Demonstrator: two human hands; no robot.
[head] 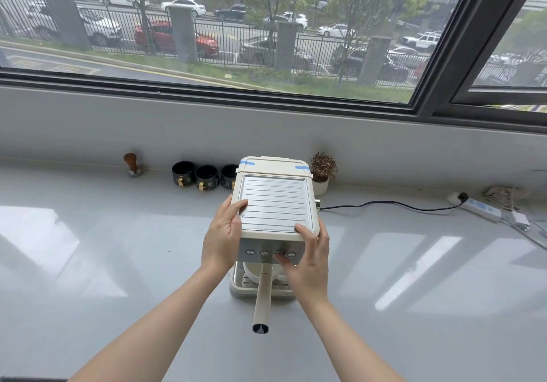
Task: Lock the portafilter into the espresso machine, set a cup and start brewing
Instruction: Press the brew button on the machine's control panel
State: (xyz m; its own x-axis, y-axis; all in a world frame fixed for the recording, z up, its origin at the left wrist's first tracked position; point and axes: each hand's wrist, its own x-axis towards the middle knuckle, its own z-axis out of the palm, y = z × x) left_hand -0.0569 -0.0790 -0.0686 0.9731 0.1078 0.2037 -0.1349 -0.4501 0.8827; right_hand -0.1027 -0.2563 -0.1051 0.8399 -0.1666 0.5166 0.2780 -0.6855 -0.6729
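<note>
A cream espresso machine [275, 204] stands on the white counter, seen from above. The portafilter's cream handle [262, 295] sticks out from under its front toward me. A white cup [254, 273] sits under the brew head on the drip tray [236, 287]. My left hand [223, 236] grips the machine's upper left side, thumb on the ribbed top. My right hand [309, 258] holds the upper right front corner, and its thumb presses on the row of round buttons [270, 253], at the third one from the left.
Three black cups [205, 176] stand in a row at the back left of the machine, with a wooden-handled tamper [132, 165] further left. A small potted plant [322, 173] is behind on the right. A black cord [384, 204] runs to a power strip [479, 208].
</note>
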